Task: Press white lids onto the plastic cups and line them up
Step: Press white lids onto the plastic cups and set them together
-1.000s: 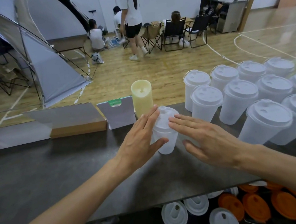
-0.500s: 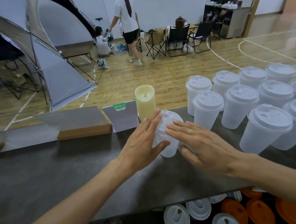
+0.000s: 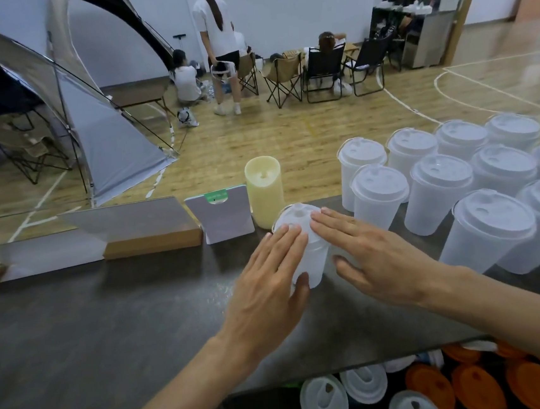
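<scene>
Both hands are on it: a frosted, translucent plastic cup point(image 3: 312, 259) stands upright on the dark grey counter point(image 3: 92, 320), right at the middle, topped by a white lid point(image 3: 295, 219) with a small raised nub. The left hand point(image 3: 267, 290) lies flat along the cup's left side, fingers straight and resting on the lid's edge, thumb against the cup wall, so that grip is spread, not curled. The right hand point(image 3: 375, 253) mirrors it, straight fingers laid over the lid's right side, thumb apart from the cup. Whether the lid is fully seated all round cannot be told, since the fingers cover most of its rim. Much of the cup's body is hidden behind the left palm. To the right, well apart from the hands, a cluster of lidded white cups point(image 3: 442, 187) stands in rows, the outermost cut off by the frame edge. Just behind the cup stands a pale yellow cylindrical candle point(image 3: 264, 191), beside it a small white card stand with a green tab point(image 3: 220, 215), then a flat brown cardboard box point(image 3: 152, 242). Below the counter's near edge lie loose white lids point(image 3: 324, 400) and orange lids point(image 3: 477, 388), partly cut off.
</scene>
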{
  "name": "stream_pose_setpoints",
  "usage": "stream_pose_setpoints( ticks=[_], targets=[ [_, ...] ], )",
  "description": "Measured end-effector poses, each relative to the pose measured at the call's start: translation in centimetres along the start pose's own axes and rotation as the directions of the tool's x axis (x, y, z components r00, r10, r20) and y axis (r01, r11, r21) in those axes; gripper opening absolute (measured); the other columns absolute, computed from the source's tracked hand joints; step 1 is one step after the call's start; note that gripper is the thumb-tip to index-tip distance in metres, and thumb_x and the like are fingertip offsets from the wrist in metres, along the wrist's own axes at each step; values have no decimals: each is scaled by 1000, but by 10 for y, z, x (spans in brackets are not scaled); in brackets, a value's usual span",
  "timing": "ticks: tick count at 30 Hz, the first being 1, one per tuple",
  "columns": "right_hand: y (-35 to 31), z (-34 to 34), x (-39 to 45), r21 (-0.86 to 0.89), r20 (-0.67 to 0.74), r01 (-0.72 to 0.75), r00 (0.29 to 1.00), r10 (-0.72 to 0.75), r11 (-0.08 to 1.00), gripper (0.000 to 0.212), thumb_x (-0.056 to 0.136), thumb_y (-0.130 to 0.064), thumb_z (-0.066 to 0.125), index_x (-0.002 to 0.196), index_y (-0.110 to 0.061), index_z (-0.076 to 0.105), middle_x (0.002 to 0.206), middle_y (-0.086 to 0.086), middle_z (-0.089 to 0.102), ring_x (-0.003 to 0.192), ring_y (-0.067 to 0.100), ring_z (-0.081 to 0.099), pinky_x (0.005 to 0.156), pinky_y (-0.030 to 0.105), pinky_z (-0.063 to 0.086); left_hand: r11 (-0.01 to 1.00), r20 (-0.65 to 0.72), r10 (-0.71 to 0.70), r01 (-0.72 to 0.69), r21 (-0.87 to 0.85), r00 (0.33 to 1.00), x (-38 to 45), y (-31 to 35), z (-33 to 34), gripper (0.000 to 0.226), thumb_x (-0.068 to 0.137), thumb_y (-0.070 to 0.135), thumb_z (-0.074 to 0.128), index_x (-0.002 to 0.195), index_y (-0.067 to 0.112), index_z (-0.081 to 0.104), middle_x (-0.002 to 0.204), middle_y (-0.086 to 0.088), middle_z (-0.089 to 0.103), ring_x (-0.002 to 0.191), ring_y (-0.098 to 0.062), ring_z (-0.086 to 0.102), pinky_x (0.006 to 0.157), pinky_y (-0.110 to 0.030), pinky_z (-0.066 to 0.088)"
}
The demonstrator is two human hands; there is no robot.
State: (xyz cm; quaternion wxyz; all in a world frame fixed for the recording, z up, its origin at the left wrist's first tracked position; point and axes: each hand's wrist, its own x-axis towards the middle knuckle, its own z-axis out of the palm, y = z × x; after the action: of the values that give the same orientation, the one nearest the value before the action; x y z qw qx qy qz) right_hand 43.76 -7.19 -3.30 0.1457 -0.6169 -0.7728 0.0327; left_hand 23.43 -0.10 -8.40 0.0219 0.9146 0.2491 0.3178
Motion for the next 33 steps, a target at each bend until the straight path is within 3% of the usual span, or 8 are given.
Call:
stream_pose_setpoints(
  ticks=[3,8,11,14,19,25,29,33],
  targets=[
    [2,2,1,2,-6,-7,1000,8,1000,61,99,-34,44,154,-27,17,156,-18,5,143,-8,-3,114,15,0,996,-37,-62,59,-68,997,3,8,4,58,90,11,59,146,4,44,154,-10,40,148,-19,28,120,-39,27],
    [3,-4,2,25,8,-3,1000,3,1000,61,96,-44,34,153,-29,17,156,-18,7,142,-10,-3,113,15,1,999,0,-16,16,-39,1000,14,-5,-13,51,91,25,51,140,8,53,146,-8,52,140,-16,42,120,-32,28],
    [1,-2,4,27,-2,6,1000,-6,1000,63,95,-47,30,154,-28,19,157,-17,8,142,-8,-1,113,17,3,986,-45,-101,94,-135,994,10,-17,-14,48,92,17,48,138,7,55,146,-7,52,138,-16,45,115,-40,36],
    [3,1,4,29,-2,2,1000,-2,1000,60,99,-37,42,154,-26,20,158,-15,10,143,-7,0,114,16,2,968,-73,-154,136,-213,985,5,-12,-4,47,92,11,46,138,4,54,146,-9,51,137,-17,46,114,-42,38],
    [4,-3,2,57,-19,5,1000,-4,998,60,99,-34,43,153,-28,19,156,-19,6,141,-12,-3,112,13,0,988,-44,-101,95,-124,994,26,-17,-17,41,96,27,46,131,12,61,139,-3,58,129,-15,52,114,-30,36],
    [3,3,3,60,-25,-8,1000,10,998,62,99,-32,46,154,-28,19,157,-18,6,142,-10,-4,112,15,0,970,-87,-186,169,-176,979,25,-9,2,39,92,15,51,127,5,64,137,-7,60,130,-20,53,114,-41,37],
    [4,2,3,54,-22,-14,1000,15,998,63,98,-25,49,154,-25,20,158,-15,8,141,-11,-6,110,9,-5,984,-78,-156,148,-98,985,39,-12,-9,39,96,31,45,120,11,68,127,-3,66,123,-17,57,112,-33,38],
    [3,1,3,48,-27,-6,1000,7,999,63,98,-24,47,155,-23,19,160,-12,9,143,-8,-5,112,12,-4,993,-16,-96,95,-72,995,62,-12,-15,44,100,31,40,132,10,61,139,-4,59,129,-15,50,111,-30,36]
  ],
)
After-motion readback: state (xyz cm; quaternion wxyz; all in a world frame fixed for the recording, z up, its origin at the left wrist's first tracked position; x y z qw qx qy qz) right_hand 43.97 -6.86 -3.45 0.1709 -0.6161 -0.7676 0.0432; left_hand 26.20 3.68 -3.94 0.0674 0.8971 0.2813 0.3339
